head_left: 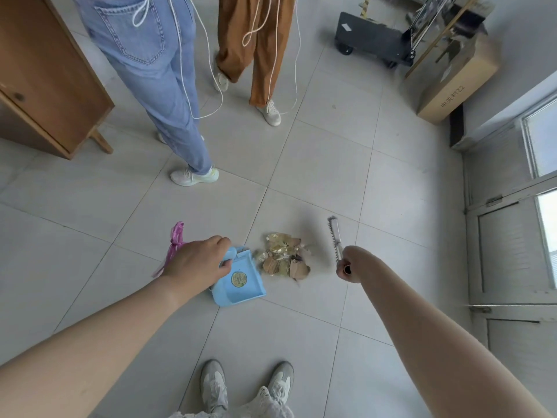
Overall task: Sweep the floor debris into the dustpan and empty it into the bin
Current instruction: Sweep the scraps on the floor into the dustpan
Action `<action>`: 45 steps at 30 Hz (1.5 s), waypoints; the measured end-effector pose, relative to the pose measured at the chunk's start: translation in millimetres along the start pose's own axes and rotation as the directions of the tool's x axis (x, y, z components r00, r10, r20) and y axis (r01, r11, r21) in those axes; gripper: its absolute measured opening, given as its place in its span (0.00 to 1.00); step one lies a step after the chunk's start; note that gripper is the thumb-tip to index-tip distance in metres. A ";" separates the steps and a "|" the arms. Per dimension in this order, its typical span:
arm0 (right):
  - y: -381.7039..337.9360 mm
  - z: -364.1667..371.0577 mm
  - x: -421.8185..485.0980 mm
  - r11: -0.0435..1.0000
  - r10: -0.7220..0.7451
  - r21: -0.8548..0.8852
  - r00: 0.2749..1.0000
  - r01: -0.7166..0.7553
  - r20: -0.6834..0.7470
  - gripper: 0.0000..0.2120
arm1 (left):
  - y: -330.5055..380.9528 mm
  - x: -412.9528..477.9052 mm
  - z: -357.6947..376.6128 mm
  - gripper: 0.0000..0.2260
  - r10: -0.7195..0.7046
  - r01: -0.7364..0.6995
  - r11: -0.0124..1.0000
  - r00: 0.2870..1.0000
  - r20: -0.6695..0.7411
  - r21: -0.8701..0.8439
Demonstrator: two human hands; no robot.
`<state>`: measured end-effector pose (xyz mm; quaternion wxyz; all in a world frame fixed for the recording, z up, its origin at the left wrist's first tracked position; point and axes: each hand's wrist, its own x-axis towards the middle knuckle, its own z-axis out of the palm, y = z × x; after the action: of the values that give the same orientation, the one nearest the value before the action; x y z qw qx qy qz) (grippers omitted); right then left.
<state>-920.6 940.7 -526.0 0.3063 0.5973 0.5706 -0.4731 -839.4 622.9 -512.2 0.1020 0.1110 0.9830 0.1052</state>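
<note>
A small blue dustpan [241, 282] with a round sticker rests on the grey tiled floor, its handle gripped by my left hand [199, 260]. Just right of the pan's edge lies a heap of debris [284, 259]: brown paper scraps and yellowish wrappers. My right hand [349, 265] is closed around the handle of a small brush [335, 236], whose bristles point away from me, right of the debris and apart from it. A pink plastic bag [174, 242] shows behind my left hand. No bin is visible.
Two people stand ahead, one in blue jeans [168, 95], one in brown trousers [256, 49], with white cords hanging. A wooden cabinet [45, 86] is at left, a black cart [370, 40] and cardboard box [452, 82] at back right, a door [512, 251] at right.
</note>
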 end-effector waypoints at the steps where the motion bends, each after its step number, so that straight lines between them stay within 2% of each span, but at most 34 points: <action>1: -1.4 4.1 4.7 0.999 -0.012 -0.038 1.000 0.011 -0.015 0.16 | 1.9 2.0 0.2 0.09 -0.007 0.007 1.000 1.000 0.007 0.005; 4: -1.0 21.8 19.8 0.989 -0.024 -0.144 0.995 0.010 -0.093 0.17 | 8.1 7.3 1.5 0.10 -0.027 0.027 1.000 0.999 0.026 0.004; 7: 7.2 42.1 27.4 0.957 0.013 -0.285 0.989 -0.055 -0.149 0.10 | 13.4 10.9 2.6 0.11 -0.057 0.060 0.997 0.997 0.056 -0.051; 12: 32.1 67.9 34.2 0.917 0.038 -0.394 0.996 -0.066 -0.079 0.09 | 24.7 11.4 7.7 0.12 -0.071 0.078 0.993 0.994 0.086 -0.085; 16: 47.1 62.2 38.2 0.861 -0.033 -0.508 0.999 0.028 0.000 0.16 | 32.3 10.4 12.0 0.12 -0.067 0.075 0.991 0.995 0.067 -0.112; 23: 73.1 37.9 27.3 0.635 0.005 -0.771 0.998 0.050 0.069 0.08 | 46.1 5.3 15.4 0.10 -0.055 0.062 0.990 0.997 0.060 -0.124; 30: 89.5 12.9 5.2 0.560 0.013 -0.822 0.991 0.102 0.131 0.08 | 54.8 -8.7 19.1 0.10 -0.109 0.110 0.981 0.994 0.013 -0.157; 34: 66.0 -13.0 -11.7 0.582 -0.041 -0.809 0.996 0.086 0.076 0.14 | 61.0 -20.2 21.9 0.10 -0.105 0.103 0.983 0.994 -0.008 -0.154; 38: 45.1 -36.6 -21.4 0.607 -0.156 -0.788 0.988 0.099 0.004 0.16 | 70.6 -35.2 26.5 0.11 -0.115 0.106 0.981 0.992 -0.046 -0.161; 43: 48.2 -47.8 -16.3 0.762 -0.203 -0.637 0.977 0.115 -0.066 0.09 | 90.4 -53.7 34.3 0.11 -0.149 0.141 0.981 0.987 -0.055 -0.129; 45: 56.6 -51.9 -4.6 0.784 -0.218 -0.610 0.971 0.114 -0.099 0.09 | 100.2 -60.2 37.7 0.11 -0.172 0.164 0.980 0.983 -0.064 -0.112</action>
<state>-854.0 976.8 -512.6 0.3885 0.4535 0.7646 -0.2426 -753.8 710.9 -514.6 0.0800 0.0181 0.9849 0.1524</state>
